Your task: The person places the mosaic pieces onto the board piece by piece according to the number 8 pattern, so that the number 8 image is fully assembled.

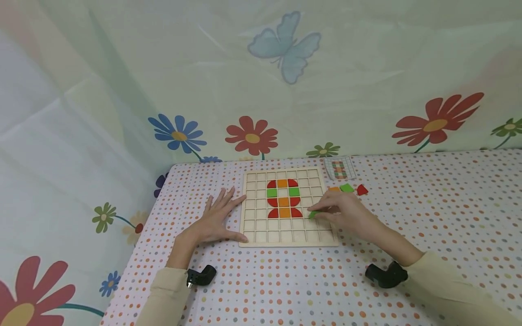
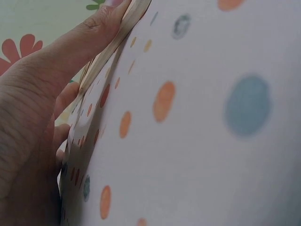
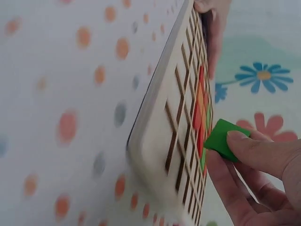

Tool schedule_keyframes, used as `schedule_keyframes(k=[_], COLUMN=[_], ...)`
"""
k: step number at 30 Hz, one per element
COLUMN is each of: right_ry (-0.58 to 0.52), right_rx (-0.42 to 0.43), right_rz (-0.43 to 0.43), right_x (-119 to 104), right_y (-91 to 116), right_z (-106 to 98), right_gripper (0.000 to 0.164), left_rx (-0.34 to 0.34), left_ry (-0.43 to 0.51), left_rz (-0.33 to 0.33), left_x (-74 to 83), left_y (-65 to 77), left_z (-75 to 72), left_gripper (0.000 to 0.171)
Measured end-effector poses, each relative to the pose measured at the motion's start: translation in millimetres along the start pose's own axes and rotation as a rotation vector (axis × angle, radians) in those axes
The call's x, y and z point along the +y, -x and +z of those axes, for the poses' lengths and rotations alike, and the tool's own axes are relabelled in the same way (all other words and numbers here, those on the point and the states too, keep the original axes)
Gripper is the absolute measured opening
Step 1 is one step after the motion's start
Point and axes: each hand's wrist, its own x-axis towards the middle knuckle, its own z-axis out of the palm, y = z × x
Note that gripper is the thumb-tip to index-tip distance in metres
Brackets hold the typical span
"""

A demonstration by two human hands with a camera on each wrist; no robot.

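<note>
A wooden grid board [image 1: 261, 236] lies on the dotted tablecloth. In its middle, red rounded-corner pieces [image 1: 295, 213], orange squares [image 1: 284, 212] and green squares [image 1: 294, 192] form a pattern. My left hand [image 1: 214, 222] is spread flat at the board's left side, with thumb and index fingertip at its edge; in the left wrist view the thumb [image 2: 89, 40] lies against the rim. My right hand [image 1: 352, 213] pinches a green square tile [image 3: 225, 139] between thumb and fingers, over the right part of the grid, just right of the lowest red piece.
Loose orange [image 1: 334, 189], green [image 1: 347, 187] and red [image 1: 362, 190] pieces lie right of the board, beyond my right hand. A printed pattern card [image 1: 339, 169] sits at the board's far right corner. A flowered cloth backdrop [image 1: 350, 104] rises behind the table.
</note>
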Motion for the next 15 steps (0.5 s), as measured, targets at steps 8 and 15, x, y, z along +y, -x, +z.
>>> schedule_keyframes(k=[8,15], right_ry=[-0.045,0.037], right_rx=[-0.124,-0.173], right_rz=[-0.034,-0.062], right_x=[-13.8,-20.2], right_y=[-17.3,-27.7], right_z=[22.2,25.8], right_gripper=[0.015,0.016], left_rx=[-0.015,-0.011], left_ry=[-0.005,0.000], left_rz=[0.002,-0.010], left_x=[-3.3,-3.3], left_y=[-2.6,-0.9], left_z=[3.9,0.7], left_gripper=[0.116,0.117])
